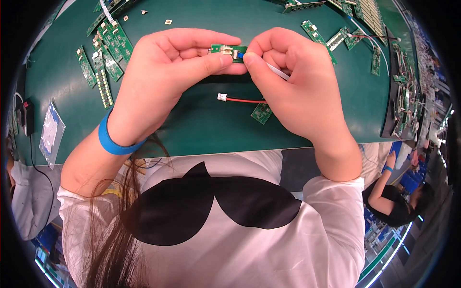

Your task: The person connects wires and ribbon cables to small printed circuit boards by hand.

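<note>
Above the green table, my left hand (175, 60) is closed on a small green circuit board (216, 49), gripping it between thumb and fingers. White connectors (235, 54) show on the board's face. My right hand (293, 67) pinches a white flat ribbon cable (278, 72) by its blue end (241, 55), which lies at the board's connector; whether it sits inside I cannot tell. Beneath my right hand, a red wire lead with a white plug (222, 97) lies on the table beside another small board (261, 113).
Several circuit boards (114, 43) lie at the left, and more (314, 36) with cables at the right. A dark rack of boards (406, 96) stands at the right edge. A clear plastic bag (52, 129) lies at the left edge. A co-worker (391, 192) sits at the right.
</note>
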{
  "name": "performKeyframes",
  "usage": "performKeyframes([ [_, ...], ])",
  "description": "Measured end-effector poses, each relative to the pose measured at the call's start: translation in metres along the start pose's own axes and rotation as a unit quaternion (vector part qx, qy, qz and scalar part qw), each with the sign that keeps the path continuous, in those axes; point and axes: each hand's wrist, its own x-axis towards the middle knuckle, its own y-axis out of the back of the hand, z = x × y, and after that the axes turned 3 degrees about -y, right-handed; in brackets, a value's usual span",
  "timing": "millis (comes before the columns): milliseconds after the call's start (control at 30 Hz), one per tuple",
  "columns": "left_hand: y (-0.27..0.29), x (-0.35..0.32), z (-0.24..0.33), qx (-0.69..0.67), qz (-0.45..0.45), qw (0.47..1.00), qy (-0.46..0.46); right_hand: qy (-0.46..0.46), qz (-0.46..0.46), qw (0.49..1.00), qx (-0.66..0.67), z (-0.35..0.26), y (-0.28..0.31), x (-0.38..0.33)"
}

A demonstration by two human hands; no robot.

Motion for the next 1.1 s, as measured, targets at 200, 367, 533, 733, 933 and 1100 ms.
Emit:
performKeyframes([
  [200,-0.0012,-0.0012,0.0023,0.025,0.004,1.0,-0.008,-0.005,0.009,1.0,-0.014,-0.0006,-0.002,0.0013],
  [367,-0.0009,-0.001,0.0022,0.01,0.008,1.0,-0.018,-0.001,0.024,0.999,0.023,0.0011,-0.0025,0.0016],
  [533,-0.0016,-0.0017,0.0039,0.034,0.007,0.999,-0.022,-0.01,0.009,1.0,0.01,-0.0002,-0.0027,0.0002],
  [733,-0.0006,-0.0023,0.0033,0.051,0.001,0.998,-0.03,-0.007,0.016,1.0,-0.007,-0.0011,-0.0036,0.0005],
  [933,-0.0013,-0.001,0.0026,0.076,-0.001,0.997,-0.016,-0.042,0.004,0.999,0.002,0.0013,-0.0008,-0.0015],
  [1100,0.0011,0.0003,0.0034,0.077,-0.021,0.996,-0.045,-0.002,0.06,0.996,-0.071,0.0024,0.0032,0.0002],
])
